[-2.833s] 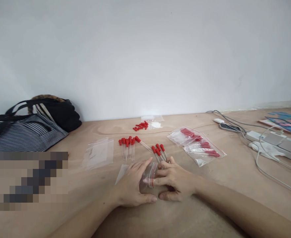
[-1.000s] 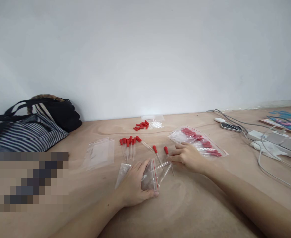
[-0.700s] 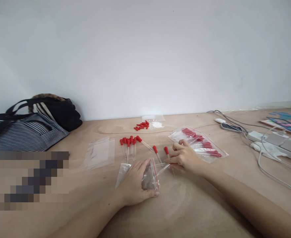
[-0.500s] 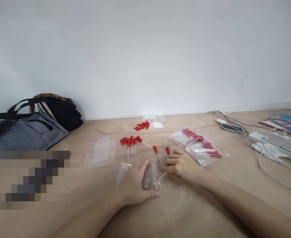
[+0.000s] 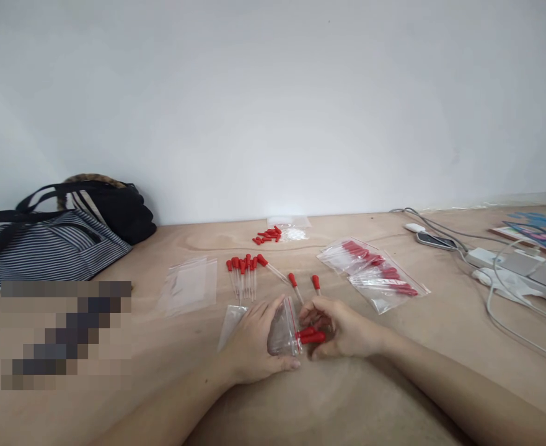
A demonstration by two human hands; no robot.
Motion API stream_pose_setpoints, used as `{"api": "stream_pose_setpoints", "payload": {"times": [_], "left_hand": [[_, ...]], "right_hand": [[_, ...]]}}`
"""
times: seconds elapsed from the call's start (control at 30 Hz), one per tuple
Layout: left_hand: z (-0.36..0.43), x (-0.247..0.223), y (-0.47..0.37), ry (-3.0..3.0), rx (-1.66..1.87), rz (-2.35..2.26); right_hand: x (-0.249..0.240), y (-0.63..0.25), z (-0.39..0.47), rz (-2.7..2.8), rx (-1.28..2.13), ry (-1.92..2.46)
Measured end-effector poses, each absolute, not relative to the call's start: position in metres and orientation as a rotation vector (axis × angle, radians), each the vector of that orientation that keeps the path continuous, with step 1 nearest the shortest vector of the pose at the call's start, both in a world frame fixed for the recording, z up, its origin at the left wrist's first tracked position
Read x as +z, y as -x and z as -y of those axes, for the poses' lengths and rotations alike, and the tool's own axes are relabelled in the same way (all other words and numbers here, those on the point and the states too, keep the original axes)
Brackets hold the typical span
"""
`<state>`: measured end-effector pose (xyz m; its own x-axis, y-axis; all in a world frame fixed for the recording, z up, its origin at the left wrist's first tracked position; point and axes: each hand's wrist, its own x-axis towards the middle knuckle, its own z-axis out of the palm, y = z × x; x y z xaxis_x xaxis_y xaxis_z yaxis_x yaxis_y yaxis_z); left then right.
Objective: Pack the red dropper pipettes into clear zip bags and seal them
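My left hand point(image 5: 254, 341) grips a clear zip bag point(image 5: 282, 331) with a red line along its mouth, thumb and fingers spread along its sides. Glass droppers point(image 5: 310, 337) with red rubber bulbs lie at that mouth, their glass ends inside the bag and their bulbs sticking out. Around the bulbs curls my right hand point(image 5: 335, 328), its fingers partly hiding one of them. Beyond the hands lie two loose droppers, one with its bulb point(image 5: 316, 282) just above my right hand. A group of droppers point(image 5: 242, 272) is spread to the left of these.
Flat clear bags point(image 5: 191, 285) lie at left. Filled dropper bags point(image 5: 375, 272) lie at right. Loose red bulbs point(image 5: 269, 234) and glass tubes point(image 5: 295, 233) are near the wall. A striped bag point(image 5: 59, 251) stands far left, a power strip point(image 5: 519, 263) with cables far right.
My right hand has turned and opened round the droppers, so their red bulbs now show at the bag's mouth. My left hand and the bag have hardly moved.
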<state>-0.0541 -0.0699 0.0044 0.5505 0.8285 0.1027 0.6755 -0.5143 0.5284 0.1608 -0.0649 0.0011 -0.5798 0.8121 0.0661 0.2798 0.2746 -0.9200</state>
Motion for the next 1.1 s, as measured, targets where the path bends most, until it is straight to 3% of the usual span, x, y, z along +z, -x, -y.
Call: {"api": "stream_pose_setpoints", "payload": {"times": [0.4,0.77,1.1], "left_hand": [[0.070,0.010,0.054,-2.350,0.448,-1.219],[0.069,0.009,0.054,-2.412,0.442,-1.208],[0.071,0.014,0.054,-2.485,0.358,-1.230]], "right_hand": [[-0.001,-0.165,0.066,2.075,1.067,1.057],[0.004,-0.153,0.064,2.354,0.875,0.716],[0.001,-0.148,0.064,2.402,0.612,0.700]]}}
